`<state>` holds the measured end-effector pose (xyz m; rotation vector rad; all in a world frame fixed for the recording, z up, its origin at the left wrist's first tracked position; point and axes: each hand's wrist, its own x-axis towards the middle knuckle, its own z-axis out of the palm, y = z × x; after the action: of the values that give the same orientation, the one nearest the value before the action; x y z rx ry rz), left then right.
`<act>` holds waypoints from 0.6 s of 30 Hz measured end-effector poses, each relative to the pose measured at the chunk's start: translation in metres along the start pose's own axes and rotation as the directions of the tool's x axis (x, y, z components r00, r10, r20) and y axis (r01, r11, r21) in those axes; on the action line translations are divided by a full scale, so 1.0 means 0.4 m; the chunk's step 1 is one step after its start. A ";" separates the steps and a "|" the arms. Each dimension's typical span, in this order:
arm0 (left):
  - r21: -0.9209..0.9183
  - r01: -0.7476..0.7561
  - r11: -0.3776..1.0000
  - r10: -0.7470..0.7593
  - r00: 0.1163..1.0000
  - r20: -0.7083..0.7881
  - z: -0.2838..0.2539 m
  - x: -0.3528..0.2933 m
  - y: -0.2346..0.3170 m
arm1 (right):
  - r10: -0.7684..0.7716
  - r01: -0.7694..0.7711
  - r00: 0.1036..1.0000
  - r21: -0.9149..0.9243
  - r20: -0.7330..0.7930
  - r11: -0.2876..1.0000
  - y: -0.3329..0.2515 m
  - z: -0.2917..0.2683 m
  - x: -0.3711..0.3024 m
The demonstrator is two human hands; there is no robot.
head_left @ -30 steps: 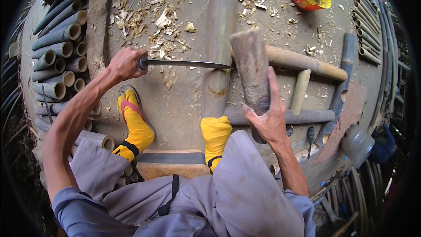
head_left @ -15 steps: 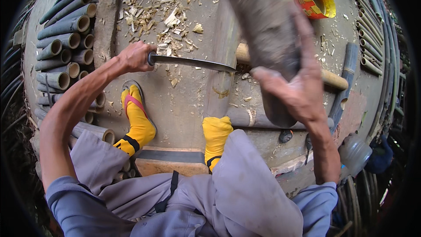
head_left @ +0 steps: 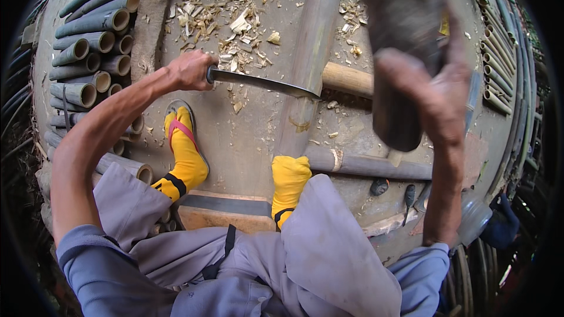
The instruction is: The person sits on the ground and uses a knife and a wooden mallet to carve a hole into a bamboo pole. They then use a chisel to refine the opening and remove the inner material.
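My left hand (head_left: 192,70) is closed round the handle of a long knife. Its dark blade (head_left: 258,83) points right, with the tip end resting across a thick bamboo culm (head_left: 317,23) that lies lengthwise on the ground. My right hand (head_left: 432,94) grips a heavy wooden log (head_left: 405,29), held up to the right of the culm and smeared by motion; its upper end runs out of view. The culm's near part lies by my yellow-socked right foot (head_left: 291,176). A paler bamboo piece (head_left: 348,78) lies crosswise, touching the culm's right side.
Cut bamboo tubes (head_left: 88,70) are stacked at the left beside a flat board (head_left: 151,23). Wood chips (head_left: 235,29) litter the ground. Another crosswise bamboo pole (head_left: 376,167) lies nearer. Thin bamboo pieces (head_left: 499,70) and a clear plastic container (head_left: 473,220) are at the right.
My right hand and the log have shifted right, away from the culm, and now mostly cover the yellow tin. The blade stays across the culm in my left hand.
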<state>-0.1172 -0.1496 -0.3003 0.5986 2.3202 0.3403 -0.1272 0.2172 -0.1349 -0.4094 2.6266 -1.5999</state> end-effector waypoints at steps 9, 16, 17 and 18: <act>0.005 -0.016 1.000 0.016 0.999 -0.044 -0.001 0.036 0.020 | 0.384 -0.401 0.789 -0.072 0.479 0.913 0.184 0.090 -0.159; -0.009 0.054 0.999 -0.054 0.998 -0.015 0.014 -0.012 0.010 | 0.130 -0.098 0.971 0.165 -0.201 0.981 -0.074 -0.064 0.039; -0.010 0.037 0.999 -0.038 0.999 -0.023 0.016 -0.011 0.010 | 0.163 -0.085 0.927 0.235 -0.339 0.968 -0.086 -0.087 0.050; -0.011 0.024 1.000 -0.025 0.999 -0.031 0.018 -0.013 0.008 | 0.070 0.029 0.902 0.221 -0.427 0.975 -0.017 -0.041 0.005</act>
<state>-0.1078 -0.1490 -0.3013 0.5629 2.3517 0.3527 -0.1304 0.2280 -0.1210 -0.0082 2.6719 -2.1659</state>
